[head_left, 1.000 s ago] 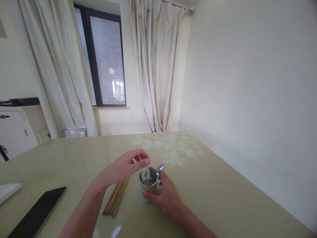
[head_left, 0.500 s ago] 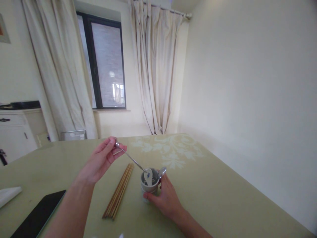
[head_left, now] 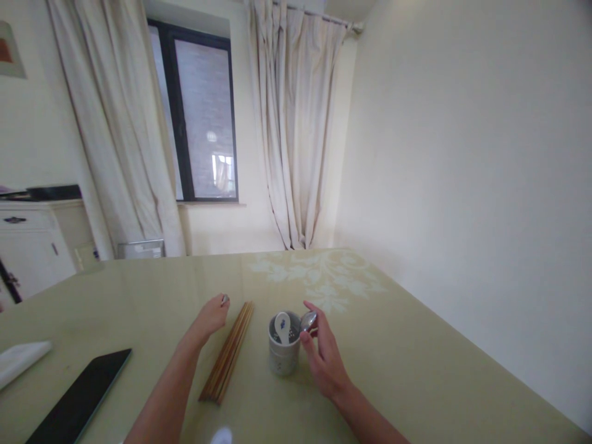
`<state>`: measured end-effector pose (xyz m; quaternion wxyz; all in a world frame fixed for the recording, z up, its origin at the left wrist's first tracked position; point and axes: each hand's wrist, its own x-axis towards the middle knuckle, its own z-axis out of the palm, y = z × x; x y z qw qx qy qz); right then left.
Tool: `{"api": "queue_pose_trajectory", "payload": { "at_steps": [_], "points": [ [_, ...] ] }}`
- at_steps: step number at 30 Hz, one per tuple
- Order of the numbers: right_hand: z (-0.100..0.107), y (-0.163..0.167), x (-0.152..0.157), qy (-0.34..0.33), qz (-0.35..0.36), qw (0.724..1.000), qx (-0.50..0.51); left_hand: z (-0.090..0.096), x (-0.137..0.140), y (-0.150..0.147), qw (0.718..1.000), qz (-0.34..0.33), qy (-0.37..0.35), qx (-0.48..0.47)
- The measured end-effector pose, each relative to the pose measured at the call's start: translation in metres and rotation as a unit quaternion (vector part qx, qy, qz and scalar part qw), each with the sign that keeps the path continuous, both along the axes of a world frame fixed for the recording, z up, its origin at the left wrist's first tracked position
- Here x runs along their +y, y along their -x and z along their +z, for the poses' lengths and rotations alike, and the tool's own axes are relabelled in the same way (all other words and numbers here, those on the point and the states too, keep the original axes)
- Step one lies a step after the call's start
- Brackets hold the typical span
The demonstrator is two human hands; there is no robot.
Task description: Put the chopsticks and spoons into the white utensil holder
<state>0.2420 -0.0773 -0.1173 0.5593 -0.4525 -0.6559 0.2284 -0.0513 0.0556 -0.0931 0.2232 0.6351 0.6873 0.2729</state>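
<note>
A light grey cup (head_left: 283, 361) stands upright on the table. Inside it leans a white spoon (head_left: 282, 325) with a small blue mark. At the cup's right rim, my right hand (head_left: 326, 361) has its thumb and fingers closed about the shiny bowl of a metal spoon (head_left: 309, 320), whose handle I cannot make out. Left of the cup, my left hand (head_left: 210, 320) is closed on a second metal spoon (head_left: 225, 300); only a small shiny end shows past the fingers. Between the left hand and the cup lies a bundle of wooden chopsticks (head_left: 226, 357).
A black flat device (head_left: 81, 394) lies on the table (head_left: 393, 382) at the left front, beside a white object (head_left: 23, 361) at the edge of view. Behind the table are a window and curtains (head_left: 296, 135); a wall (head_left: 472, 172) runs along the right.
My left hand has drawn its metal spoon out of the cup and come down beside the chopsticks. My right hand has gone from around the cup to the metal spoon at its rim.
</note>
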Motion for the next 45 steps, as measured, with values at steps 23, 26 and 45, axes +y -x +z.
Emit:
{"api": "queue_pose_trajectory", "payload": {
  "at_steps": [23,26,45],
  "points": [
    [0.084,-0.005,0.018,-0.228,-0.121,0.966,0.023,-0.012,-0.009,-0.016,0.983,0.020,0.017,0.181],
    [0.124,0.008,0.028,-0.242,-0.132,0.961,-0.004,-0.012,-0.009,-0.016,0.982,0.017,0.020,0.188],
    [0.164,0.022,0.023,-0.162,-0.027,0.976,-0.142,-0.006,-0.011,-0.011,0.976,-0.001,0.037,0.216]
  ]
}}
